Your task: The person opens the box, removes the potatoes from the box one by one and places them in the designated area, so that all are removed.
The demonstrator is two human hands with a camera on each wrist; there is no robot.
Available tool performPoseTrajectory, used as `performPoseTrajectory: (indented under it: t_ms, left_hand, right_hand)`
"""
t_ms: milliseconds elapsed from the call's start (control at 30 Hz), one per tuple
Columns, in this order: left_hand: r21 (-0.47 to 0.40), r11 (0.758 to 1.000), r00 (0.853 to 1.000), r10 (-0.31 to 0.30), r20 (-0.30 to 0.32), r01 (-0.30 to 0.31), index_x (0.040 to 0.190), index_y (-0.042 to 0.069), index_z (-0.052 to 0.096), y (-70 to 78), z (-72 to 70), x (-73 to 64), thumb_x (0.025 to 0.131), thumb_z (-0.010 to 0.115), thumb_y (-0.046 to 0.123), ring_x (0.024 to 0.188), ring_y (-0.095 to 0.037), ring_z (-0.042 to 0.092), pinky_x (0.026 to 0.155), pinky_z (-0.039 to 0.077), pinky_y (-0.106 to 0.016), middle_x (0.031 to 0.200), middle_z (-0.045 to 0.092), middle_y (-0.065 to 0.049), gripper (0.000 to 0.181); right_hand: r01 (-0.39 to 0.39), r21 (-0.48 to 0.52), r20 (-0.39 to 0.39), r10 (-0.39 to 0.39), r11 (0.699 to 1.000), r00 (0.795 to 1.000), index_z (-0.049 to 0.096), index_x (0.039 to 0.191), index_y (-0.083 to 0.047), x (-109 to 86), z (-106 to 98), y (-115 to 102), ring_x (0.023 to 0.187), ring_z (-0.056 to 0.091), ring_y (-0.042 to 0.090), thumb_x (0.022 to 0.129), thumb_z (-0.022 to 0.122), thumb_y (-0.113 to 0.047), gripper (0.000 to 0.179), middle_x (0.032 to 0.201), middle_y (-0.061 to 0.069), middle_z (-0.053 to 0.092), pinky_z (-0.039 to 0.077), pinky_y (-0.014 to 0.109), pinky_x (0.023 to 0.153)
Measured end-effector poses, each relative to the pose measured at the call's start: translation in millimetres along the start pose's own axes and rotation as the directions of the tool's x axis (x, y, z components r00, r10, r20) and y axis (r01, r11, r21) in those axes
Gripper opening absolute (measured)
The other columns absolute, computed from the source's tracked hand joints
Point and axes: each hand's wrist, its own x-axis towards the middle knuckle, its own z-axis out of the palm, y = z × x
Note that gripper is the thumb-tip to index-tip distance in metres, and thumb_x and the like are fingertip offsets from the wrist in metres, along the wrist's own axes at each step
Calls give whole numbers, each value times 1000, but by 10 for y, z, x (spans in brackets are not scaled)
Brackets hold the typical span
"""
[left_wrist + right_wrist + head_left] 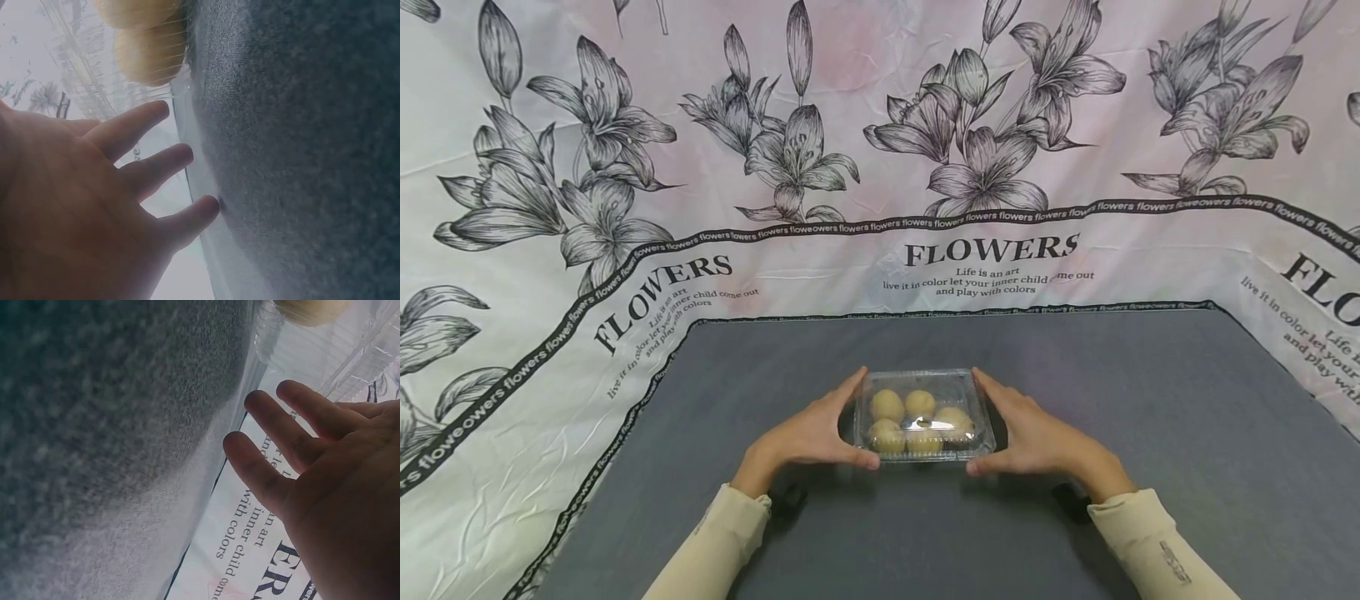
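Note:
A clear plastic clamshell box (865,417) with several round pale-yellow items (920,403) inside is between the two hands on the grey surface. My left hand (812,429) holds its left end, thumb at the front corner and forefinger at the back corner. At the right end, my right hand (1037,433) holds the box the same way. The left wrist view shows the other left fingers (187,219) spread and straight, just below the box wall. Likewise, the right wrist view has the right fingers (256,469) stretched out close to the surface.
A grey cloth-covered table (925,533) spreads around the box. Behind and beside it hangs a white and pink curtain (850,275) printed with black flowers and lettering. Dark objects (1072,502) show beneath both wrists, partly hidden by the arms.

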Motion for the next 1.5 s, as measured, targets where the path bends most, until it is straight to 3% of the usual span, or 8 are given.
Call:
performPoseTrajectory:
  t_ms: [200, 533, 800, 1100, 1333, 1500]
  left_hand:
    - [-32, 999, 1000, -19, 8, 20, 165, 30, 1, -7, -4, 35, 71, 89, 55, 157, -18, 25, 123, 26, -55, 168, 28, 4, 131]
    - [-47, 998, 999, -42, 18, 43, 164, 35, -2, -30, 4, 51, 72, 85, 63, 157, -19, 24, 123, 25, -57, 169, 25, 7, 130]
    - [-73, 997, 999, -23, 42, 26, 162, 39, -7, -62, 2, 69, 73, 84, 64, 158, -15, 20, 124, 22, -57, 171, 19, 8, 130]
    - [-62, 998, 998, -28, 51, 31, 162, 39, -8, -59, 12, 87, 72, 82, 68, 158, -17, 21, 124, 20, -59, 171, 19, 5, 131]
    - [0, 999, 998, -42, 47, 42, 162, 39, -9, -60, 8, 116, 71, 79, 73, 159, -23, 18, 121, 6, -70, 170, 22, 6, 131]
    - [9, 999, 998, -33, 49, 32, 163, 37, -9, -69, 10, 118, 72, 78, 73, 159, -22, 18, 121, 5, -71, 170, 22, 6, 131]
  right_hand:
    - [-29, 14, 32, 28, 999, 999, 10, 164, -7, 20, -32, 0, 144, 35, 54, 70, 88, -57, 132, 163, 26, 31, 32, 72, 110]
    - [-46, 44, 66, 43, 998, 997, 8, 164, -5, 62, -40, 1, 144, 36, 51, 73, 87, -56, 131, 155, 27, 43, 30, 72, 111]
    - [-60, 44, 56, 57, 997, 997, 3, 165, -10, 30, 6, 15, 144, 34, 54, 76, 85, -57, 129, 163, 27, 30, 32, 72, 109]
    - [-62, 39, 40, 61, 997, 997, 2, 165, -13, 7, 53, 53, 145, 34, 53, 78, 82, -59, 127, 165, 26, 28, 27, 74, 112]
    - [-57, 31, 38, 56, 998, 998, 0, 165, -14, 6, 49, 51, 146, 31, 56, 80, 80, -59, 126, 166, 26, 24, 25, 74, 113]
    - [-65, 39, 40, 64, 997, 997, 0, 165, -14, 6, 63, 62, 148, 29, 53, 80, 80, -59, 125, 168, 23, 21, 21, 75, 114]
